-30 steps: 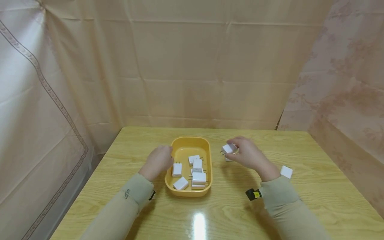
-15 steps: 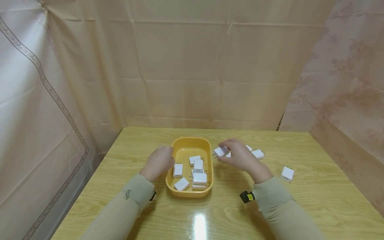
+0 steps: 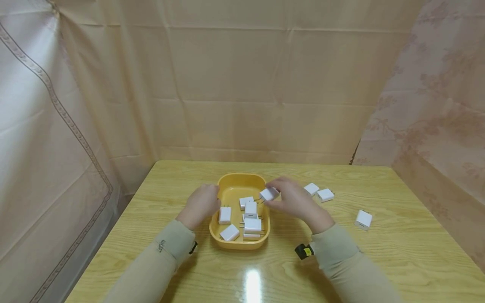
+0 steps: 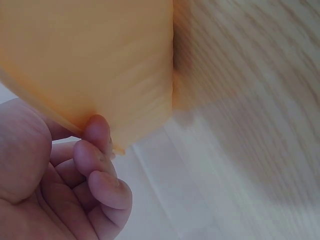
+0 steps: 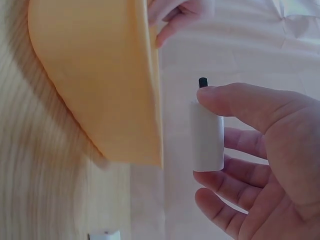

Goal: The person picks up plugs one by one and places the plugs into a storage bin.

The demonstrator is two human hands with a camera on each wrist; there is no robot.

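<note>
While wooden table point(image 3: 288, 269) bears yellow tray point(image 3: 235, 194), your left hand point(image 3: 200, 206) pinches tray's left rim; your right hand point(image 3: 297, 203) grips white charger point(image 3: 268, 194) between thumb and fingers, just above right rim. Several more point(image 3: 252, 226) lie inside tray; three loose chargers point(image 3: 325, 195) rest farther right.

Wood-grain table point(image 3: 278, 269), yellow tray point(image 3: 239, 245), white chargers point(image 3: 363, 220)

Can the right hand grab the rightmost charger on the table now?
Probably not yet: the right hand is holding a different charger, though the rightmost charger lies uncovered and apart.
</note>
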